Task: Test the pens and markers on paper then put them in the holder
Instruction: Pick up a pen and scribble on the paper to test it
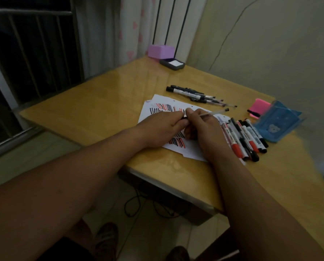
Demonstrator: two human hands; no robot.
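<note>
Both forearms, as I saw them, reached across the desk (100,102) and met over the scribbled paper (157,105): the right hand (204,132) gripped a clear-barrelled pen (213,113) in curled fingers, while the left hand (163,129) pinched a small dark piece (183,118) at the pen's lower end.

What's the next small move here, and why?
Probably pull the cap off: the left hand pinches that dark piece at the tip of the clear pen that the right hand grips, both above the scribbled paper. Whether it's already tested, I can't tell.
</note>
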